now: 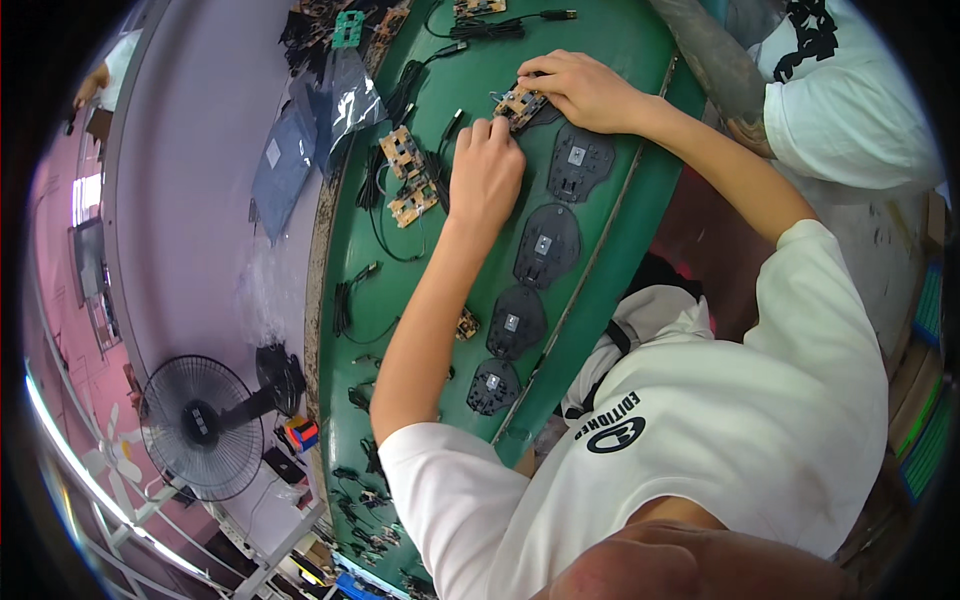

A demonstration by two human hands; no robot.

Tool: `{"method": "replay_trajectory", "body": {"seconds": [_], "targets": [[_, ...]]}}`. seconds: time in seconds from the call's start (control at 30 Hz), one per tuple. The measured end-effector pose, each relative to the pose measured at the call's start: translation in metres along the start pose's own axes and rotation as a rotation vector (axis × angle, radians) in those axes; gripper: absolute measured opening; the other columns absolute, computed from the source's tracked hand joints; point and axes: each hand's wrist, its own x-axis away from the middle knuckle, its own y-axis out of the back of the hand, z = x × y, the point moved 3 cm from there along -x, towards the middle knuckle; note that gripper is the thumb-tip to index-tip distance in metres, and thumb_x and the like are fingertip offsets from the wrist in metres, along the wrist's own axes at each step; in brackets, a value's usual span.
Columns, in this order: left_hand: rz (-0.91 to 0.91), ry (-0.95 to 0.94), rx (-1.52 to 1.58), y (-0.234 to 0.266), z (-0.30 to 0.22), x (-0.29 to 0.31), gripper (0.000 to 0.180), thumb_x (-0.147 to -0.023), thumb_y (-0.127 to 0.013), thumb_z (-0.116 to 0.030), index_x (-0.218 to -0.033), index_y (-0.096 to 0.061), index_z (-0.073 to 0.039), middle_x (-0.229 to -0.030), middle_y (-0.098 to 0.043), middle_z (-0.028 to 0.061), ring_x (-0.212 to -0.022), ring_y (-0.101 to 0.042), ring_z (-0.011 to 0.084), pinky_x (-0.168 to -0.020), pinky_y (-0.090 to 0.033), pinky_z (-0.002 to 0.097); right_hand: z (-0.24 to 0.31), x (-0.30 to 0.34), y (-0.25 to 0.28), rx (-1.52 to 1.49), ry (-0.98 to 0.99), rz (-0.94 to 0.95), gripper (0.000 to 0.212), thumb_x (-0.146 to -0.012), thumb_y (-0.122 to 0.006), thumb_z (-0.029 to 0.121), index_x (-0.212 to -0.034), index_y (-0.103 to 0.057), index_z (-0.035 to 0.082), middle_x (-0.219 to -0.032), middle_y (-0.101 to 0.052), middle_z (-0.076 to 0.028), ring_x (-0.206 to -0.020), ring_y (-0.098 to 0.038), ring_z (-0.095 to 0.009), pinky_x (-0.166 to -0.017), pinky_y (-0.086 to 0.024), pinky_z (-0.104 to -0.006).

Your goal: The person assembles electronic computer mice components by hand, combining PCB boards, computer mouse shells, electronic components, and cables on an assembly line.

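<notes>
While a standing fan (200,425) sits on the floor beside it, the green table (620,40) carries cables and a row of black plates (547,245). Both hands pinch a small tan circuit board (520,103) at the table's far end: left hand (485,170) curled, right hand (580,88) gripping its edge.

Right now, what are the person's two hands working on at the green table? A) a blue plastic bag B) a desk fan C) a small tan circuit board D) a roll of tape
C: both the left hand and the right hand pinch a small tan circuit board on the green table, above a row of black plastic plates.
</notes>
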Motion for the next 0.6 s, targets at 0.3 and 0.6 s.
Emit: {"method": "replay_trajectory", "body": {"seconds": [0.3,0.6], "targets": [[-0.115,0.173,0.034,-0.001,0.011,-0.001,0.012,-0.076,-0.063,-0.007,-0.085,-0.072,-0.006,-0.091,-0.062,0.0080,-0.094,-0.061,0.0257,-0.080,-0.047,0.0374,0.001,-0.017,0.001,0.068,0.013,0.126,0.039,-0.090,-0.051,-0.003,-0.125,-0.064,0.006,-0.135,-0.058,-0.009,-0.124,-0.054,-0.031,-0.105,-0.045,-0.0400],[-0.306,0.470,0.293,-0.003,0.022,0.028,0.029,-0.084,-0.061,-0.012,-0.109,-0.075,-0.011,-0.110,-0.069,0.0092,-0.105,-0.063,0.0298,-0.090,-0.047,0.0438,0.028,0.007,0.037,-0.104,0.071,0.010,0.046,-0.088,-0.054,-0.003,-0.133,-0.057,0.004,-0.136,-0.057,-0.016,-0.127,-0.053,-0.035,-0.110,-0.041,-0.0405]]}}
